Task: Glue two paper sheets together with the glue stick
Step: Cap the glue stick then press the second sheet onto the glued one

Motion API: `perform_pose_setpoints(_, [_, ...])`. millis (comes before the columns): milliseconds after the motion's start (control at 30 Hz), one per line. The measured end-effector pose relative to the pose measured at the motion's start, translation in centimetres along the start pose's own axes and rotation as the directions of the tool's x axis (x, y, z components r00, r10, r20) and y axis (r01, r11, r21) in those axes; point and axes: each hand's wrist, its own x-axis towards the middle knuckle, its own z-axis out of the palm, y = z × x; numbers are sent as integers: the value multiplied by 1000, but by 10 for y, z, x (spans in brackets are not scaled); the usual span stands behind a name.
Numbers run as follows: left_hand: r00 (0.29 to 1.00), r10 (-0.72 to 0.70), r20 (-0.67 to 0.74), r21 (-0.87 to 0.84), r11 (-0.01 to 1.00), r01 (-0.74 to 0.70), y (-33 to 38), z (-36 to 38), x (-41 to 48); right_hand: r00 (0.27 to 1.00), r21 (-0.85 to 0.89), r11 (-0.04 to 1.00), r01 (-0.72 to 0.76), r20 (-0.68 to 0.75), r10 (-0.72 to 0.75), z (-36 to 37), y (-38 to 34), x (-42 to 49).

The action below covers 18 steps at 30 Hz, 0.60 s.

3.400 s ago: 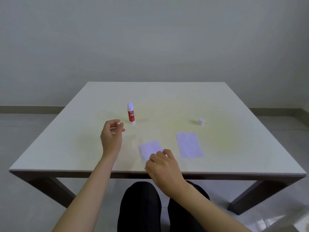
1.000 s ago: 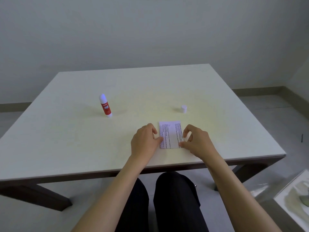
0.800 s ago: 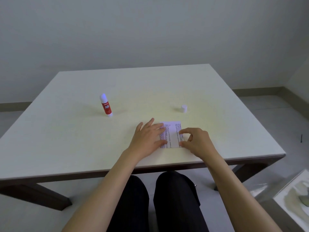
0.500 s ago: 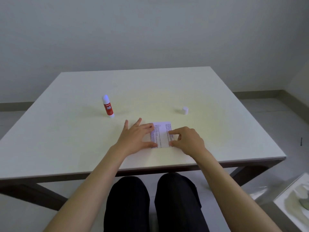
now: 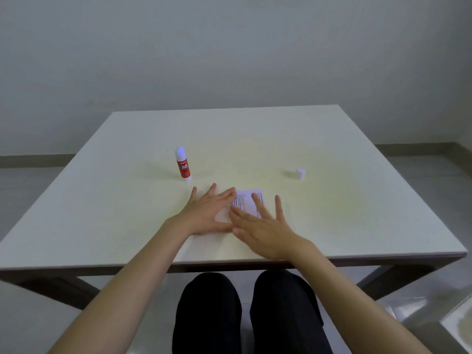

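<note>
A small white paper [image 5: 245, 202] with printed text lies flat near the table's front edge; only one sheet shows on top, and a second one cannot be told apart. My left hand [image 5: 207, 213] lies flat with spread fingers over the paper's left side. My right hand [image 5: 263, 226] lies flat, fingers spread, over its right and near side. Both palms face down, holding nothing. The red and white glue stick [image 5: 182, 164] stands upright and uncapped beyond my left hand. Its white cap [image 5: 300, 172] sits apart at the right.
The pale table [image 5: 332, 215] carries only these things. Its front edge runs just under my wrists. My dark-clad knees [image 5: 245, 310] are below it. A wall stands behind the table, and a shiny object [image 5: 449, 320] is on the floor at the lower right.
Both hands went from pinching the paper's side edges to lying flat with spread fingers on it. The paper slid slightly left. The glue stick and cap stayed put.
</note>
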Motion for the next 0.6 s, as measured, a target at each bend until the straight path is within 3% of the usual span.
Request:
perform_pose_setpoints(133, [1000, 0, 6, -6, 1000, 0, 1, -2, -1, 980, -54, 978, -200, -19, 200, -15, 27, 20])
perform_pose_setpoints(300, [1000, 3, -9, -47, 999, -4, 1, 0, -1, 997, -39, 998, 42, -61, -45, 10, 2, 12])
perform_pose_setpoints(367, [1000, 0, -5, -74, 997, -1, 0, 2, -1, 999, -40, 999, -3, -51, 1, 4, 15, 18])
perform_pose_setpoints(467, [1000, -8, 8, -51, 999, 9, 1, 0, 0, 978, -95, 975, -202, -63, 196, -10, 27, 29])
perform_pose_setpoints(533, [1000, -13, 3, -36, 999, 13, 1, -1, 0, 981, -86, 981, -172, -102, 163, -2, 11, 28])
perform_pose_setpoints(600, [1000, -16, 1, -34, 999, 16, 2, -2, -1, 994, -56, 998, -27, -112, 21, 18, -7, 18])
